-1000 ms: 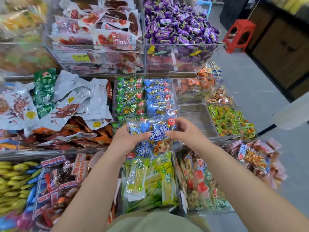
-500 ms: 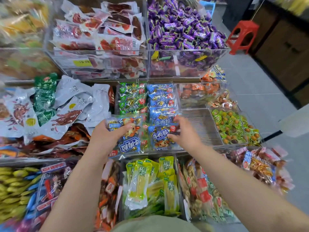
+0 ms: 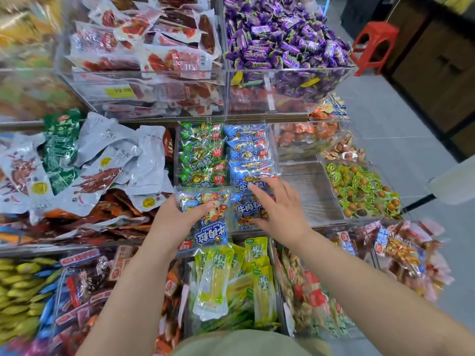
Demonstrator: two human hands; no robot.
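My left hand [image 3: 177,218] grips a blue beef-cube snack packet [image 3: 209,227], thumb across its front, held upside down over the front edge of the clear bin. Another blue packet [image 3: 248,210] lies in the front of the bin [image 3: 276,150]. My right hand [image 3: 280,205] rests on it with fingers spread and nearly straight, fingertips touching the packets behind. Rows of blue packets [image 3: 248,150] and green packets [image 3: 203,150] fill the bin behind both hands.
Grey and green pouches [image 3: 102,160] pile to the left. An acrylic compartment [image 3: 308,191] sits right of the blue row, beside green-wrapped sweets [image 3: 359,188]. Purple candies [image 3: 280,34] and red-meat packs [image 3: 154,47] fill the upper bins. Yellow-green packs [image 3: 226,278] lie below. A red stool [image 3: 372,44] stands on the floor.
The two hands, together on packets a second ago, have drawn apart. The left hand keeps one packet and turns it leftward; the right hand has laid the other into the bin.
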